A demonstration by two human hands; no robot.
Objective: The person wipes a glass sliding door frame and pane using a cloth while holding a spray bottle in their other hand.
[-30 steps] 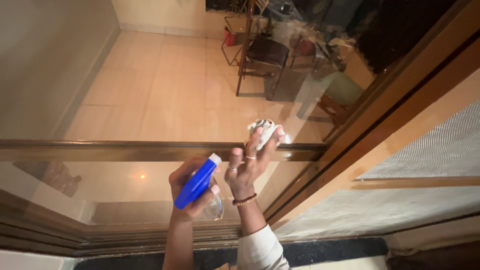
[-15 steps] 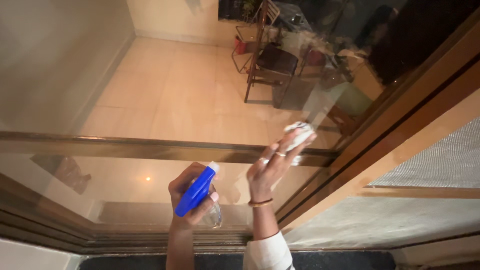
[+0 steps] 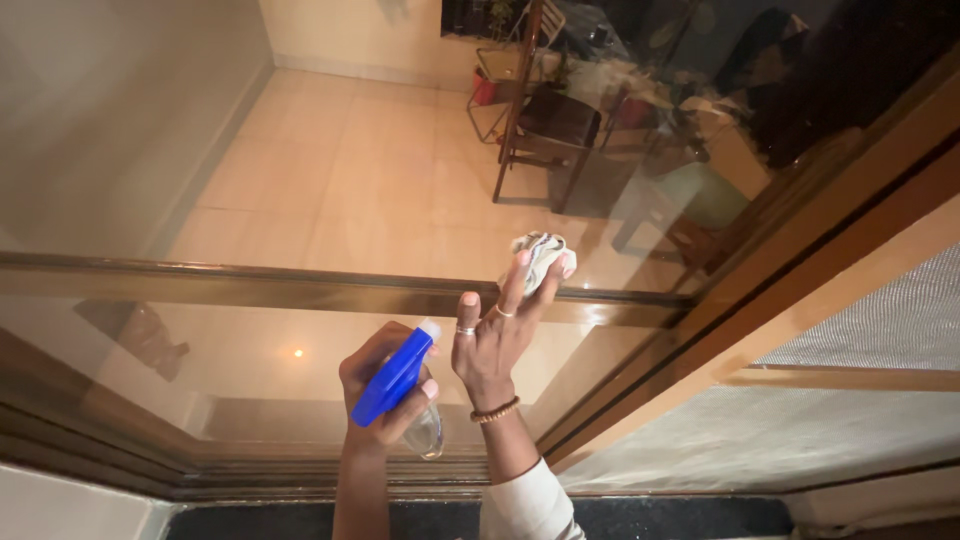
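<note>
Two hands at work against a glass pane (image 3: 350,180), one head view only.

Risks, as judged from this view:
- Cloth (image 3: 540,252) is held only under the fingertips. If the press on the glass eases, it could slide out and drop toward the bottom frame.
- Cloth sits just above the brown crossbar (image 3: 250,285) of the window; it could snag on the bar's upper edge and bunch up.
- Spray bottle (image 3: 400,385) is gripped near its blue head, clear body hanging below. A loose grip could tip it, or a squeeze on the trigger could wet the right wrist, which is just beside the nozzle.

Hands:
- Right hand (image 3: 492,340): fingers spread and stretched upward, fingertips pinning a crumpled white cloth flat to the glass. Rings on the fingers, bead bracelet at the wrist, pale sleeve below.
- Left hand (image 3: 385,385): curled closed around the spray bottle, held low near the window's bottom edge, just left of the right wrist.

Beyond the glass: tiled floor (image 3: 340,170) and a dark chair (image 3: 545,130) toward the top edge.
</note>
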